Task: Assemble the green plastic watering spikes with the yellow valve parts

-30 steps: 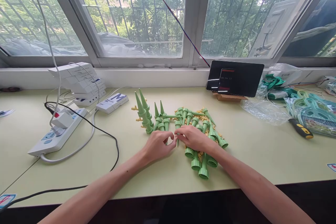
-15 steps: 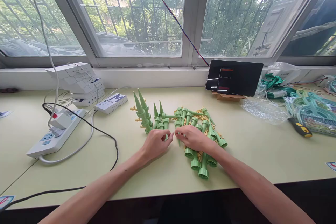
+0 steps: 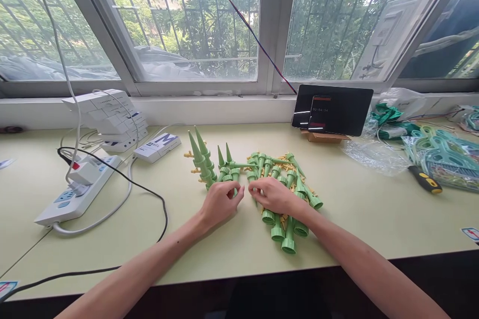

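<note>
My left hand (image 3: 220,200) and my right hand (image 3: 272,195) are close together over the middle of the table, a small gap between their fingertips. Both are closed with curled fingers; whatever they may hold is hidden. Beyond and under my right hand lies a heap of green plant watering spikes (image 3: 289,245) with yellow valves. Behind my left hand, stacked green spikes (image 3: 200,157) point upward, their yellow valves sticking out to the left. Two shorter spike tips (image 3: 227,153) rise beside them, next to a few green caps (image 3: 235,173).
A power strip (image 3: 69,199) with cables lies at the left, near a stack of white boxes (image 3: 112,114) and a single white box (image 3: 157,147). At the back right stands a dark tablet (image 3: 348,109). A screwdriver (image 3: 424,179) and bagged teal scissors (image 3: 445,149) lie far right.
The whole view has shifted slightly. My hands stay near each other, with the gap between the fingertips slightly wider; the spikes look unmoved.
</note>
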A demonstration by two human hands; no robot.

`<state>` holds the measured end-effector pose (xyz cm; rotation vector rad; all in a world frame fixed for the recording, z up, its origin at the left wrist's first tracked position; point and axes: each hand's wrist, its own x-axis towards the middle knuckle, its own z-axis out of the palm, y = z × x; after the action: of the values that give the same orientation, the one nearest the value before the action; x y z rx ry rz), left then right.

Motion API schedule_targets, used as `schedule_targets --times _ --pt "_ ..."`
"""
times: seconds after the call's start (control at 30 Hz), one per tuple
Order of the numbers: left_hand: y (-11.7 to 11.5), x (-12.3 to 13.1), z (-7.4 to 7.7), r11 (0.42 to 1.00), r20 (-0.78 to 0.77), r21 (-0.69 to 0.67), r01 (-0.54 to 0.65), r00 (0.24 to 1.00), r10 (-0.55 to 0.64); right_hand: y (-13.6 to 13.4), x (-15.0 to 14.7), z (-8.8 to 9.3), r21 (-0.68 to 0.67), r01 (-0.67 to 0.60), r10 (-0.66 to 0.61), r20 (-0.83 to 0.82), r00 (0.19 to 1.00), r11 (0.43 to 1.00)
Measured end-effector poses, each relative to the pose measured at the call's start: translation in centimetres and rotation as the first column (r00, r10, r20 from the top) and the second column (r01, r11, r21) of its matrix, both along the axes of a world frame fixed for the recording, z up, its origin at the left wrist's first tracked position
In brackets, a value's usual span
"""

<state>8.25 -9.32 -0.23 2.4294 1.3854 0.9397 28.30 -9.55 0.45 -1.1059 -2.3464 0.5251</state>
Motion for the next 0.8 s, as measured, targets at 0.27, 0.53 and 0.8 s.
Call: schedule_targets --times 0.27,0.53,0.8 --pt "-0.09 0.06 0.43 0.998 0.085 -0.058 0.004 0.996 0.001 -0.17 -0.04 0.43 -0.117 -0.032 0.014 -0.151 0.988 0.993" --pt "-0.07 0.07 0.29 0.996 0.092 -0.094 0.005 0.996 0.004 -0.34 0.0 0.73 -0.164 -0.028 0.014 -0.082 0.997 0.986" --pt "-0.11 0.1 0.16 0.995 0.08 -0.086 0.046 0.996 -0.04 -0.02 0.07 0.57 -0.113 -0.039 0.041 0.013 0.999 0.993"
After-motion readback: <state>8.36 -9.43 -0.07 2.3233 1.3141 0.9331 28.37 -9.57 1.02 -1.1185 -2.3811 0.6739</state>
